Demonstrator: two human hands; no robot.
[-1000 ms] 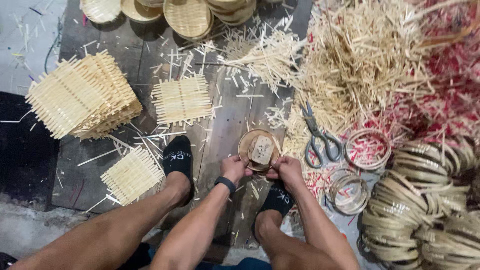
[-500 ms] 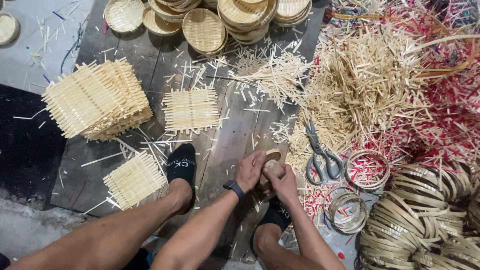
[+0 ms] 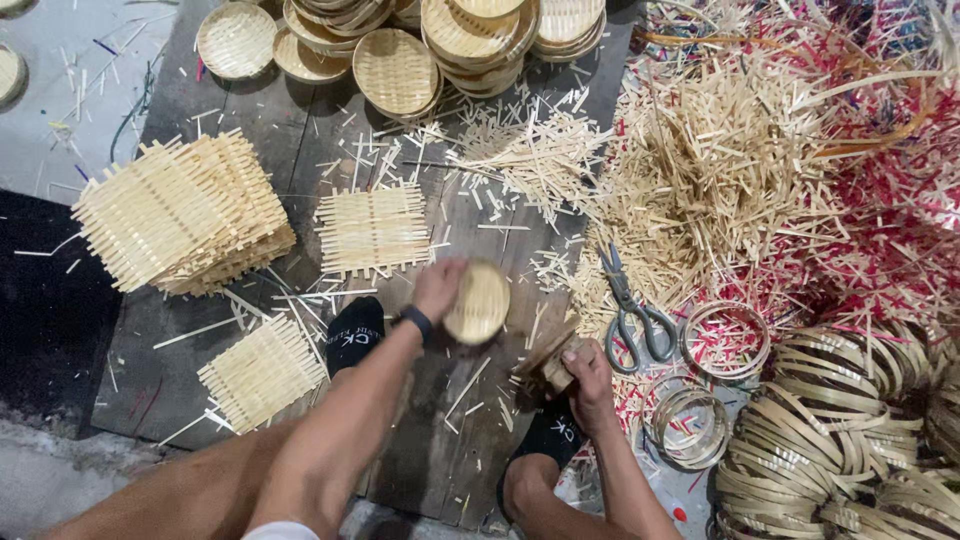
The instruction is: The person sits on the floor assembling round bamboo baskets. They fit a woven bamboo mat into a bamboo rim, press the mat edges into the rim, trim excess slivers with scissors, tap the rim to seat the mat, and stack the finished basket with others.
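Head view, looking down past both forearms to dark floor boards (image 3: 250, 150) littered with bamboo splints. Left hand (image 3: 438, 288) has its fingers closed on the edge of a small round woven tray (image 3: 478, 302), holding it just above the boards, a little left of the scissors (image 3: 628, 315). A dark watch (image 3: 416, 322) sits on that wrist. Right hand (image 3: 588, 372) is lower and to the right, fingers wrapped around a small wooden block (image 3: 552, 362) that rests near the right foot; the two hands are apart. Both feet wear black socks (image 3: 354, 335), planted on the boards either side of the hands.

Left of the hands lie three piles of square woven mats: a thick stack (image 3: 185, 212), a thinner one (image 3: 372, 230) and a small one (image 3: 262, 370) beside the left foot. Along the top edge, finished round trays (image 3: 395, 72) stand in overlapping stacks. A big heap of loose splints (image 3: 700, 180) spreads to the right, mixed with red strips (image 3: 880, 250). Thin bamboo rings (image 3: 725, 340) lie just right of the scissors, and coils of bamboo strip (image 3: 830, 430) fill the lower right corner.
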